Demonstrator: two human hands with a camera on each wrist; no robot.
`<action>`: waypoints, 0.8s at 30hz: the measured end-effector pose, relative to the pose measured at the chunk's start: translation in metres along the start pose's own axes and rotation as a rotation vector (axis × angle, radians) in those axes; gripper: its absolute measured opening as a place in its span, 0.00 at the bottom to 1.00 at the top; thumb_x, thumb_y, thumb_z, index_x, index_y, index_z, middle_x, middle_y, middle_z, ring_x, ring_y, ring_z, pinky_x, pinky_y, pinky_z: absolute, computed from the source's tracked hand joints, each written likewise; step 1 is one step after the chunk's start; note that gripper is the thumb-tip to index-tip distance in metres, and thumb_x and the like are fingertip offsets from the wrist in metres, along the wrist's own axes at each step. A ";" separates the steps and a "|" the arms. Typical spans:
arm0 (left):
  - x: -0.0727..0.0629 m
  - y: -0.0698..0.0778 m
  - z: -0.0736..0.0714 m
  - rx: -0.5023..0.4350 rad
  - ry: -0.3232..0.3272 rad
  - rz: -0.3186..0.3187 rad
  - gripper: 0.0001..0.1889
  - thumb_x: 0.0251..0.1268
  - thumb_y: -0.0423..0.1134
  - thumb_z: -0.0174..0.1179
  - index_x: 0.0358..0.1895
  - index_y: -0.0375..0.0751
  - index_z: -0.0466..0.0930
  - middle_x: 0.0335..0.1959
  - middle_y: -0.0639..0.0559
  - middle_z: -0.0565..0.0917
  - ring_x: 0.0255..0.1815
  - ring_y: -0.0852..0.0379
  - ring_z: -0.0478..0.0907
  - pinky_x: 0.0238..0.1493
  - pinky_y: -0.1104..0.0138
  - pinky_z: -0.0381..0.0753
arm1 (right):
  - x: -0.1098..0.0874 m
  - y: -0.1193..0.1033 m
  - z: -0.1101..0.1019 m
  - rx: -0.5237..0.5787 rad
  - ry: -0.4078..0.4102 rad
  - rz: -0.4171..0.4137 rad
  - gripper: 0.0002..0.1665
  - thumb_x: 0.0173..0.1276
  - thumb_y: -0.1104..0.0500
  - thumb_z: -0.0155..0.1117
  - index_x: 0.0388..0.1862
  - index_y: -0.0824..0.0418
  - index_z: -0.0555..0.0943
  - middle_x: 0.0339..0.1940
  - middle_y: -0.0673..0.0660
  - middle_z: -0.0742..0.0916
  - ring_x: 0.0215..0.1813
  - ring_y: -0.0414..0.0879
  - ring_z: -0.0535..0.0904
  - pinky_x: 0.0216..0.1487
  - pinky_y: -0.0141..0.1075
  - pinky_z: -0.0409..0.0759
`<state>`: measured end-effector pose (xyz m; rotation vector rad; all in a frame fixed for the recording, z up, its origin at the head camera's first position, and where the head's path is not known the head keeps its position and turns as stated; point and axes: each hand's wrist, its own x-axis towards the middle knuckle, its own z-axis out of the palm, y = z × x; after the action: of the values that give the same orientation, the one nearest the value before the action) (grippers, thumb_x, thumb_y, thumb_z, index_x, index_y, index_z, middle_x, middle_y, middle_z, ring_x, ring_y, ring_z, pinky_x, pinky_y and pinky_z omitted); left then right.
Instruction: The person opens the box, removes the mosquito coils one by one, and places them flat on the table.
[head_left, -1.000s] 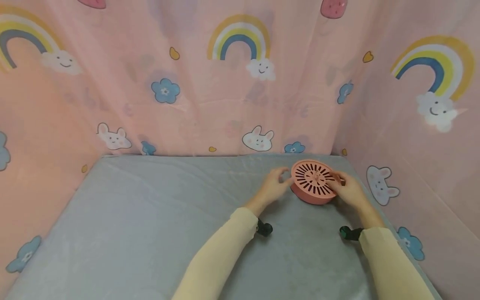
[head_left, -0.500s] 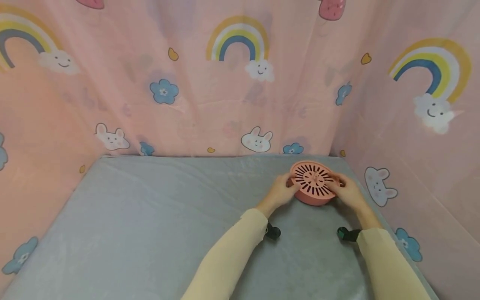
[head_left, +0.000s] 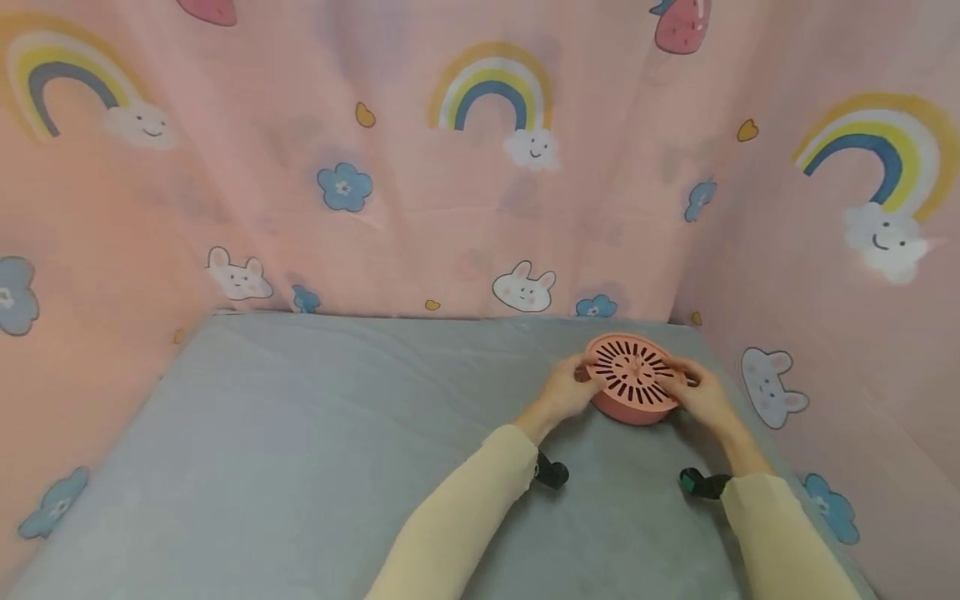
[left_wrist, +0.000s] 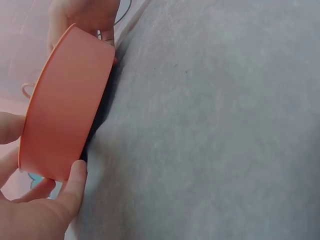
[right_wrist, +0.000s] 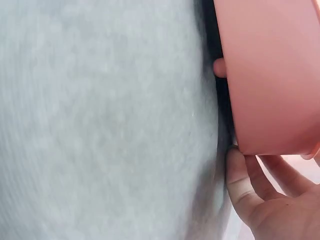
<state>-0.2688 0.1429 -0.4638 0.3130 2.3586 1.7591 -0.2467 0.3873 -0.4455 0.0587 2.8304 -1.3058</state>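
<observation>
Container (head_left: 628, 390), hands (head_left: 568, 388) gripping opposite sides.

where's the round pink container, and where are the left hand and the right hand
Pink container (left_wrist: 67, 102): left wrist view, on its smooth side wall.
Left hand (head_left: 562, 394): head view, between wrist and fingers.
Right hand (head_left: 708, 402): head view, between wrist and fingers.
</observation>
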 end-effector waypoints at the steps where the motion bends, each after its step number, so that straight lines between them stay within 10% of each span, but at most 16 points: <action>1: 0.000 0.000 0.000 -0.012 -0.006 -0.001 0.21 0.72 0.41 0.65 0.66 0.50 0.78 0.59 0.52 0.78 0.52 0.59 0.75 0.47 0.66 0.79 | -0.002 -0.001 0.000 0.006 -0.003 0.004 0.37 0.80 0.48 0.54 0.77 0.69 0.62 0.78 0.76 0.60 0.71 0.70 0.62 0.53 0.45 0.76; 24: -0.017 0.001 -0.082 -0.144 -0.034 -0.046 0.23 0.71 0.36 0.63 0.68 0.47 0.75 0.63 0.44 0.73 0.40 0.54 0.80 0.51 0.52 0.84 | 0.000 -0.055 0.046 0.178 -0.017 0.008 0.36 0.79 0.51 0.58 0.79 0.63 0.63 0.75 0.70 0.64 0.72 0.65 0.65 0.63 0.50 0.77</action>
<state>-0.2748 0.0629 -0.4396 0.2632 2.1839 1.8745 -0.2490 0.3167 -0.4334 0.0623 2.6892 -1.5449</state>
